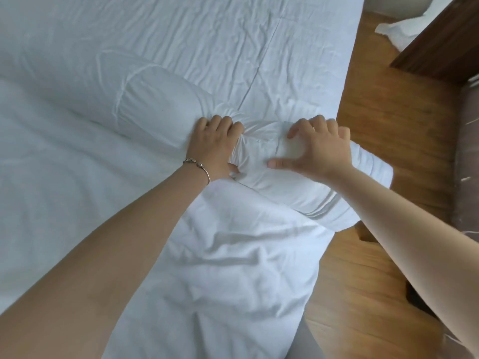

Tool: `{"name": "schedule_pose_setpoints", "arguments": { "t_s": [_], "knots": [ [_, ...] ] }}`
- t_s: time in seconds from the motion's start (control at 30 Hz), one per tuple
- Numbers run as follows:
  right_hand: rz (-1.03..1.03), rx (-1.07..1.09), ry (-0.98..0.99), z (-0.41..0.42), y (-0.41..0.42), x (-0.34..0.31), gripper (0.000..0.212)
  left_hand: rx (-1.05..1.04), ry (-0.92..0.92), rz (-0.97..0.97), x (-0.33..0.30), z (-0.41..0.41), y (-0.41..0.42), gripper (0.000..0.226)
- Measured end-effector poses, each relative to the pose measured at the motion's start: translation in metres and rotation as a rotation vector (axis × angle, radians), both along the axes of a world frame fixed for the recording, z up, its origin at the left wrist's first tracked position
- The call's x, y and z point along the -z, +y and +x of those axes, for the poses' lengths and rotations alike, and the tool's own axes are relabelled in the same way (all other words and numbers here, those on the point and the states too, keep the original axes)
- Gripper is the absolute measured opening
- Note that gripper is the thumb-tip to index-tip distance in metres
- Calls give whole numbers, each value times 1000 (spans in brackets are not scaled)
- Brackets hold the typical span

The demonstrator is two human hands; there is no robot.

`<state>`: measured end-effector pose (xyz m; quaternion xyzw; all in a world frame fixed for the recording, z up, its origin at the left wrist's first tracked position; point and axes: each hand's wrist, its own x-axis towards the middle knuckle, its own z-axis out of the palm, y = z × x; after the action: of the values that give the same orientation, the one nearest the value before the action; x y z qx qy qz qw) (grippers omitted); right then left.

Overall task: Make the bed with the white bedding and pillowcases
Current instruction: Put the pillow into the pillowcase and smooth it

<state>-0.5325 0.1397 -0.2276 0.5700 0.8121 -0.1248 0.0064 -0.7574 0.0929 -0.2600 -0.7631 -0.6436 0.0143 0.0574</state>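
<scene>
At the far left of the frame the white duvet (64, 190) covers the bed, wrinkled, running down to the lower middle where it bunches in deep folds near the mattress edge. Above it, in the upper left and upper middle, the white sheet (181, 35) lies creased, with a seam line slanting down toward the centre. A white pillow (145, 99) lies across the left centre, its rounded end pointing toward the middle of the frame.

The left hand (215, 143) comes in from the lower left on a bare forearm, a thin metal bracelet (198, 167) round the wrist. Its fingers curl over gathered white cloth where that pillow's end meets the next one, and the thumb tucks under the bunch, so it grips the fabric.

Just right of it, a second pillow (298, 187) in a white pillowcase lies at centre right, its right end hanging over the bed's edge above the floor. The right hand (318, 149) rests on top of this pillow with fingers spread and thumb stretched out to the left, pressing down on the cloth rather than pinching it.

Right of the bed the wooden floor (375, 125) shows. In the upper right stands dark wooden furniture (440, 42), with a piece of white cloth (394, 32) beside it. No writing, labels or brand marks can be read anywhere.
</scene>
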Motion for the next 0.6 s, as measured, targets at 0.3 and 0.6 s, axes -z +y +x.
{"name": "schedule_pose_setpoints", "arguments": {
  "t_s": [0.3, 0.6],
  "knots": [
    [-243, -23, 46, -4, 13, 20, 108, 86, -131, -184, -13, -12, 8, 94],
    [-335, -67, 73, 1, 24, 18, 108, 92, -26, -737, -64, -3, 107, 105]
  ]
}}
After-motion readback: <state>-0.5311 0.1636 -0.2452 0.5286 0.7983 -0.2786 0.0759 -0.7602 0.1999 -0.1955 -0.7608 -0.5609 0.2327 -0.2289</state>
